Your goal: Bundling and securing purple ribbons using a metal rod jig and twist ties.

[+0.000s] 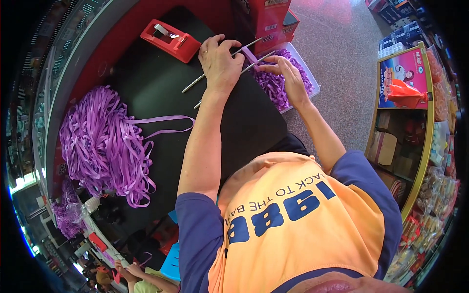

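Observation:
Two thin metal rods [194, 83] lie side by side, slanting over the black tabletop, and a loop of purple ribbon [250, 57] spans them near their far ends. My left hand [220, 63] lies over the rods, its fingers curled and its thumb by the upper rod, next to the loop. At the loop's right side my right hand [288, 78] pinches the ribbon, fingertips close to the lower rod. From a big heap of purple ribbon [105, 141] at the left, one strand runs toward my left forearm and passes out of sight under it.
A red tape dispenser [171, 40] stands on the black table [244, 127] beyond my left hand. Right of the table, a white tray [315, 88] holds many purple ribbon pieces, beside red boxes [273, 24]. A display cabinet [405, 127] is farther right. Another person's hands [129, 271] show at lower left.

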Action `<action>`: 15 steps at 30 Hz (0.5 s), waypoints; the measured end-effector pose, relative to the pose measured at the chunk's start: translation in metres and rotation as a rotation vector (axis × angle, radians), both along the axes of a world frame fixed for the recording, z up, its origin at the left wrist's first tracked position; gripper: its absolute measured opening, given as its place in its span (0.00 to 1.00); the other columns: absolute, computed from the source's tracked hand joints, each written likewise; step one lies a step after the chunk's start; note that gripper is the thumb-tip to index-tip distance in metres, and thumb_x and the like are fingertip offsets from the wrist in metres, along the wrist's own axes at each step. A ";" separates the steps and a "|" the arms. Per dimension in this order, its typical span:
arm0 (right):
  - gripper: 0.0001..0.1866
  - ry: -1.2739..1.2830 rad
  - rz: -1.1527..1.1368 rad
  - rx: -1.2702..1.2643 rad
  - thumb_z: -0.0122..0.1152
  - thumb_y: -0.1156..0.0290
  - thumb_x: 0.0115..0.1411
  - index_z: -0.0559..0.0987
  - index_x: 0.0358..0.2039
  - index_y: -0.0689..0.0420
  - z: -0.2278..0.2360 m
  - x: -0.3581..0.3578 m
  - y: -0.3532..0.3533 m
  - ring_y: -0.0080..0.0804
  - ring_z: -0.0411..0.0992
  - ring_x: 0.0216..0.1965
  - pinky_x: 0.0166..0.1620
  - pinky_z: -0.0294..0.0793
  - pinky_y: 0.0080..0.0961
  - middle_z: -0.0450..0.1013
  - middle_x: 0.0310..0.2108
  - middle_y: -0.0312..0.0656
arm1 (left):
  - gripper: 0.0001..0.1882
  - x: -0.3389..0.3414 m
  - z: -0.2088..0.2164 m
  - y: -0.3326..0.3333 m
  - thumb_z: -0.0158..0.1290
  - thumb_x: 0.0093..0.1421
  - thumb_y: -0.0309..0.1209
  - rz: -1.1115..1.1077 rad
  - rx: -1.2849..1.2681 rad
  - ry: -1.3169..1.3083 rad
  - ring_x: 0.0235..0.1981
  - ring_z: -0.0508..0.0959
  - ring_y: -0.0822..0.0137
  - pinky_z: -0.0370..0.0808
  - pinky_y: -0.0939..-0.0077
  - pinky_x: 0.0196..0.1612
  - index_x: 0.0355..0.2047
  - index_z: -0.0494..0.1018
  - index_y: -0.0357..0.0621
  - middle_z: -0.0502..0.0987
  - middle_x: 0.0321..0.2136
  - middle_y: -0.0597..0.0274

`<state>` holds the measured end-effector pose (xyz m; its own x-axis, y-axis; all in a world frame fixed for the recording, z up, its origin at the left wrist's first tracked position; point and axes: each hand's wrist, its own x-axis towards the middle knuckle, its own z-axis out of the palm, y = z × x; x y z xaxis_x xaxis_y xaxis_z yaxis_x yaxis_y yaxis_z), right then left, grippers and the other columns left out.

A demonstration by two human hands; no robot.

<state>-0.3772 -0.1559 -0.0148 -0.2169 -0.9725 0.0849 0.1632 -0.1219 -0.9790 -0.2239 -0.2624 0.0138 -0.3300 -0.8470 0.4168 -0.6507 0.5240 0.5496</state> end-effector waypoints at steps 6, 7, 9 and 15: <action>0.20 0.054 -0.023 0.022 0.40 0.59 0.68 0.73 0.41 0.63 0.030 -0.001 0.000 0.30 0.76 0.40 0.50 0.69 0.23 0.76 0.38 0.47 | 0.13 -0.001 -0.003 0.000 0.58 0.43 0.28 0.018 -0.036 0.028 0.55 0.64 0.55 0.57 0.61 0.60 0.32 0.80 0.53 0.71 0.47 0.59; 0.20 0.064 -0.006 0.038 0.41 0.58 0.68 0.74 0.40 0.63 0.031 -0.003 -0.004 0.31 0.76 0.39 0.50 0.68 0.23 0.77 0.37 0.47 | 0.13 -0.001 -0.004 0.000 0.58 0.43 0.28 0.020 -0.054 0.027 0.55 0.64 0.55 0.57 0.61 0.59 0.32 0.80 0.52 0.71 0.46 0.58; 0.20 0.075 0.018 0.044 0.42 0.58 0.67 0.74 0.40 0.64 0.035 -0.006 -0.012 0.31 0.77 0.38 0.50 0.68 0.23 0.77 0.36 0.47 | 0.13 0.001 -0.004 0.000 0.57 0.43 0.27 0.027 -0.117 0.027 0.54 0.65 0.55 0.60 0.61 0.58 0.33 0.79 0.51 0.71 0.46 0.58; 0.20 0.050 0.121 0.193 0.46 0.57 0.66 0.74 0.38 0.64 0.034 -0.027 -0.027 0.32 0.76 0.38 0.46 0.72 0.25 0.76 0.33 0.48 | 0.09 -0.019 0.023 0.035 0.56 0.50 0.27 -0.032 0.319 0.394 0.46 0.70 0.60 0.67 0.63 0.49 0.33 0.75 0.40 0.73 0.41 0.57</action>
<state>-0.4038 -0.1825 0.0192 -0.0984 -0.9904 -0.0974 0.1163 0.0858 -0.9895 -0.2427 -0.2274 0.0369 -0.2279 -0.9444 0.2369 -0.3476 0.3062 0.8862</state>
